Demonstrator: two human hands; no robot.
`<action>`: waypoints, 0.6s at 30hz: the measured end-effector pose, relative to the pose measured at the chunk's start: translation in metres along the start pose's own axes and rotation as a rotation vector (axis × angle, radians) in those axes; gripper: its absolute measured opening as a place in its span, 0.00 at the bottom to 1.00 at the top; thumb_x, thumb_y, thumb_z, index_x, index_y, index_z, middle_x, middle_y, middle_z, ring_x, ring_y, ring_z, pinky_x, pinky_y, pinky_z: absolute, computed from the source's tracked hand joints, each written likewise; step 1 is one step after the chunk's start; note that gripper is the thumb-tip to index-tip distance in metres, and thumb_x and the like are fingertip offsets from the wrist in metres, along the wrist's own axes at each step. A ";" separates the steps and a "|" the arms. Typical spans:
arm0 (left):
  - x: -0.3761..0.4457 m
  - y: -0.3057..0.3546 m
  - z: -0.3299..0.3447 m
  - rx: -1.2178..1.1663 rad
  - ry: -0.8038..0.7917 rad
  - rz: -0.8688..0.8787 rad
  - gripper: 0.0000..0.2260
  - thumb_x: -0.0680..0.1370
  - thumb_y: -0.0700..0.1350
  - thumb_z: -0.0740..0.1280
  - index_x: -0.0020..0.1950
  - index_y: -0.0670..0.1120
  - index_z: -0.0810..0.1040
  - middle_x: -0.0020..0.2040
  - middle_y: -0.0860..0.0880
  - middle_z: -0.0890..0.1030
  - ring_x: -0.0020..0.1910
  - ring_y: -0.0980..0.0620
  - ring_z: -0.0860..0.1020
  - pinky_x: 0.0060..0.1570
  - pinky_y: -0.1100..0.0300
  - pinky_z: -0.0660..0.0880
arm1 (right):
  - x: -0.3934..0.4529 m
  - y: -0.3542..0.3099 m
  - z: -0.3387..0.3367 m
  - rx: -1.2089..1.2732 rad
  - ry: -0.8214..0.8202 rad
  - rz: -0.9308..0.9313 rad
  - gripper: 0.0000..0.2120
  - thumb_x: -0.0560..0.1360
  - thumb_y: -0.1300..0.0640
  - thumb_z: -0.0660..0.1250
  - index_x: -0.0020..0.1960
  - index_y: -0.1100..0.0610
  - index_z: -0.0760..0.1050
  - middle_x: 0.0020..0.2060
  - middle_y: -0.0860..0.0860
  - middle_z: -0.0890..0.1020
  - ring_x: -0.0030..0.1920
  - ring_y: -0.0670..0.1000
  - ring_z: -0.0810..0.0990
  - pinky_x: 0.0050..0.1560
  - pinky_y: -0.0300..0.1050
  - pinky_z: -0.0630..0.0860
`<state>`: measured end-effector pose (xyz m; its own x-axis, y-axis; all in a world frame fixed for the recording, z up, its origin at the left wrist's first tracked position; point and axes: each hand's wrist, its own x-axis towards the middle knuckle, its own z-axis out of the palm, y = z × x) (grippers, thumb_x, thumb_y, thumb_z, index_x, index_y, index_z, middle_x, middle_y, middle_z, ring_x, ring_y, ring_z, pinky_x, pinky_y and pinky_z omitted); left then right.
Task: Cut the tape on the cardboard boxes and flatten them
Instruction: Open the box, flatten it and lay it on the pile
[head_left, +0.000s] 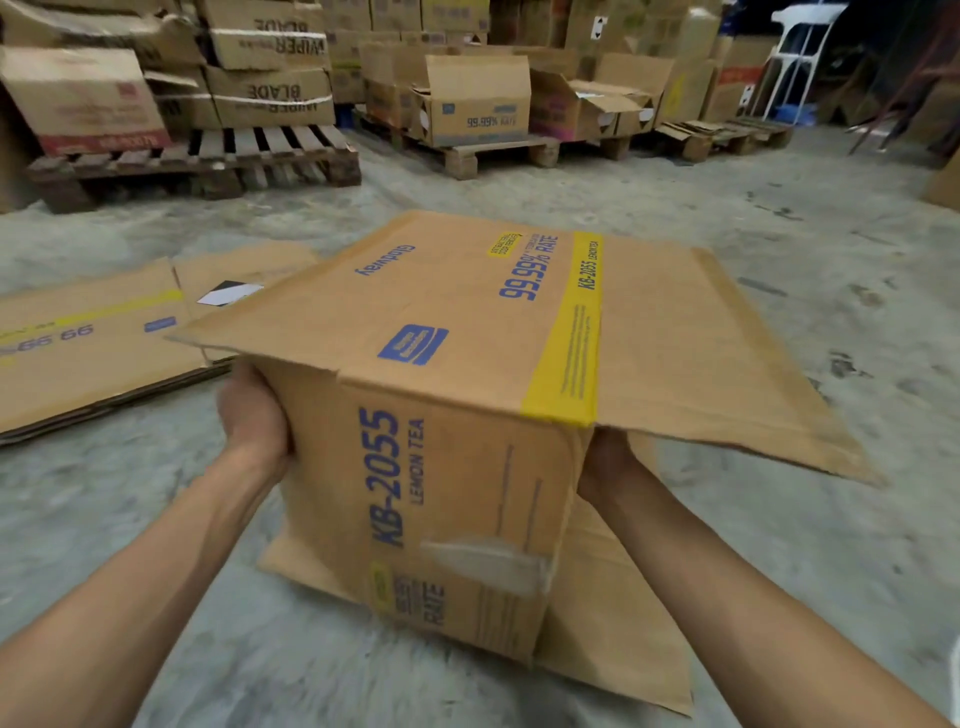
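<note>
A brown cardboard box (447, 395) printed "KB-2055 LEMON TEA", with a yellow stripe, is held in front of me above the concrete floor. Its flaps hang open on both ends and a strip of clear tape remains on its near face. My left hand (254, 415) grips the box's left side under a spread flap. On the other side, my right hand (605, 462) holds the box beneath the right flap, its fingers partly hidden by cardboard.
Flattened boxes (98, 343) lie stacked on the floor to the left. Wooden pallets (208, 161) loaded with cardboard boxes (472, 104) line the back. A white chair (800, 57) stands at the far right. Bare concrete floor (779, 218) lies around me.
</note>
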<state>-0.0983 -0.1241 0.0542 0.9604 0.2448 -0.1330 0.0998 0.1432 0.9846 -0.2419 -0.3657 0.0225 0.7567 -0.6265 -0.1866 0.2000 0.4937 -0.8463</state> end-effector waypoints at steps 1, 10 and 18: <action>0.008 0.004 -0.006 0.036 0.113 -0.009 0.19 0.75 0.56 0.57 0.48 0.44 0.80 0.54 0.43 0.83 0.50 0.46 0.78 0.46 0.54 0.73 | -0.005 -0.007 0.004 -0.017 0.064 -0.018 0.15 0.74 0.51 0.62 0.57 0.56 0.77 0.52 0.53 0.83 0.56 0.56 0.79 0.62 0.56 0.73; 0.007 0.029 -0.031 0.516 0.432 0.064 0.36 0.83 0.61 0.42 0.65 0.34 0.74 0.66 0.32 0.74 0.65 0.32 0.72 0.63 0.43 0.66 | -0.039 -0.029 -0.012 -0.299 0.646 -0.138 0.13 0.74 0.65 0.54 0.42 0.56 0.75 0.35 0.49 0.76 0.41 0.54 0.72 0.43 0.45 0.67; 0.019 -0.006 -0.033 0.739 -0.184 0.274 0.26 0.83 0.59 0.54 0.72 0.42 0.70 0.69 0.36 0.73 0.68 0.37 0.71 0.64 0.48 0.66 | -0.051 0.006 -0.068 -0.642 0.594 0.051 0.20 0.72 0.50 0.67 0.57 0.64 0.76 0.52 0.61 0.81 0.53 0.61 0.79 0.54 0.52 0.76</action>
<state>-0.0888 -0.0887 0.0416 0.9966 0.0088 0.0814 -0.0609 -0.5852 0.8086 -0.3213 -0.3720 -0.0075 0.2701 -0.9117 -0.3097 -0.3494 0.2069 -0.9138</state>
